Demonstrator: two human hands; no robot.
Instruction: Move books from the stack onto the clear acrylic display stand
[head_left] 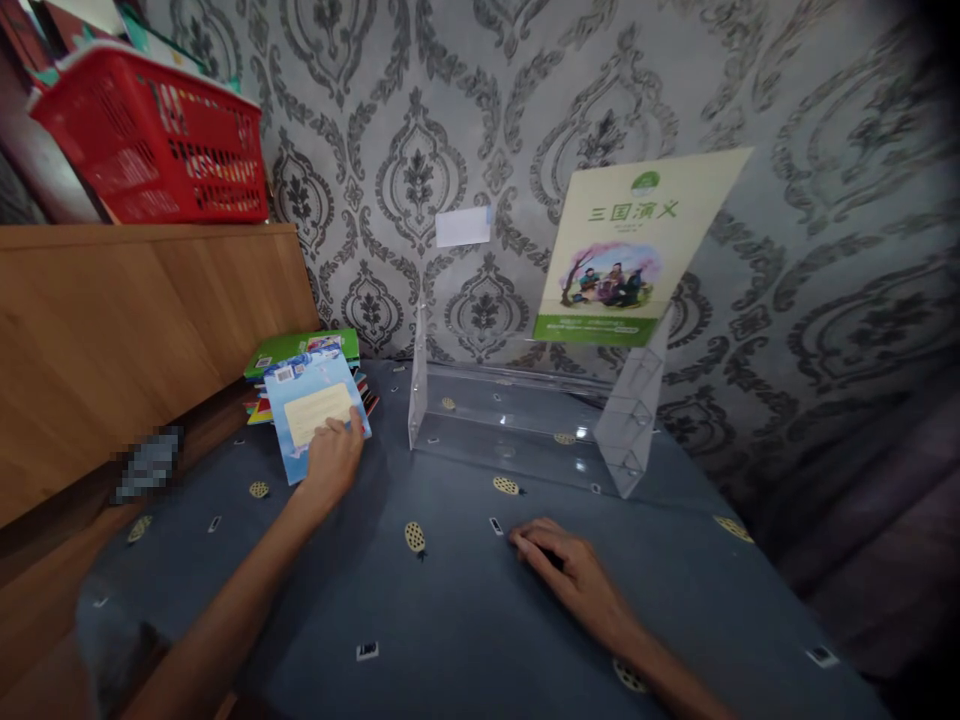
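Observation:
My left hand (335,452) is at the near edge of a light blue book (304,375), its curled fingers on the cream panel of the cover. The book lies tilted over a stack of books, and a green book (274,350) shows beneath it. My right hand (566,570) rests on the tablecloth with its fingers curled together, and nothing shows in it. Beyond the hands stands a clear acrylic book rack (630,420). At its right end, a cream and green book (611,285) with Chinese characters stands upright, leaning back, its cover facing me.
A dark blue-grey cloth (450,620) with pineapple prints covers the table. A wooden cabinet (142,330) borders the left side, with a red plastic basket (214,165) on top. A white label (463,226) shows above the rack's left part. Behind is a patterned wall (360,160).

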